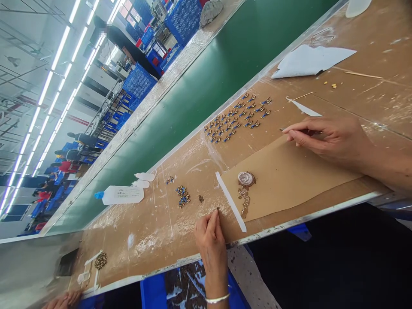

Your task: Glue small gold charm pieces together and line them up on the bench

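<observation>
My left hand [210, 234] rests on the worn brown bench near its front edge, fingers pinched on a tiny dark piece [218, 209]. My right hand [325, 135] lies at the right, fingers closed around a thin stick whose tip points left. Between them lies a brown card sheet [289, 180] with a round blob of glue [246, 178] and a trail of small bits. Rows of small blue and gold pieces [236, 118] are laid out beyond the sheet. A small loose heap of the same pieces [183, 196] sits ahead of my left hand.
A white glue bottle with a blue cap [120, 195] lies on its side at the left. A green conveyor belt [206, 81] runs along the far side. White paper [309, 60] lies at the upper right. Blue crates and seated people fill the background.
</observation>
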Motion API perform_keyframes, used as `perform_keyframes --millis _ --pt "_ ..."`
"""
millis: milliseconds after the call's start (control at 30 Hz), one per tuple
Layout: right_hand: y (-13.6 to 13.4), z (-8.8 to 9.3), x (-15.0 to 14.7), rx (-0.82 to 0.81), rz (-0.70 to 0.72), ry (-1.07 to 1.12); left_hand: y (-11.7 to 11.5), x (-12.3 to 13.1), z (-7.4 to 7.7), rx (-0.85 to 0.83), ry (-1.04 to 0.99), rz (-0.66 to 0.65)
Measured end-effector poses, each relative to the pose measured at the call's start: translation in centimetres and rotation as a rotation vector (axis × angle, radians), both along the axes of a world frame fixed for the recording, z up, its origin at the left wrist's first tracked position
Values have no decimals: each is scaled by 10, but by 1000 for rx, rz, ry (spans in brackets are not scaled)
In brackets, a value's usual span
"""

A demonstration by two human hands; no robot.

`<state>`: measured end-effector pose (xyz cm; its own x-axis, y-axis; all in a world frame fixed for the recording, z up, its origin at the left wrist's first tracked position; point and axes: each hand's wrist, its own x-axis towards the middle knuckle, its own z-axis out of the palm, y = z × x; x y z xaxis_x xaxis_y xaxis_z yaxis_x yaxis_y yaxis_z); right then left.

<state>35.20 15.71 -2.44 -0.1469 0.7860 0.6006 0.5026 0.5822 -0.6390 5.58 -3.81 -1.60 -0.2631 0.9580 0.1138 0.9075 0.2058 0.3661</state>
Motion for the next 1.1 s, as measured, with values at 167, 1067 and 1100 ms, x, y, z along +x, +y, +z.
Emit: perform_keyframes --millis 167,1067,1100 --pt "0 0 0 -4 7 -6 5 12 -8 26 -1 -3" --pt "1 -3 0 -32 -6 -4 -66 -218 136 259 23 320" --pt "1 -2 0 -29 -5 -3 -67 -218 136 268 31 315"
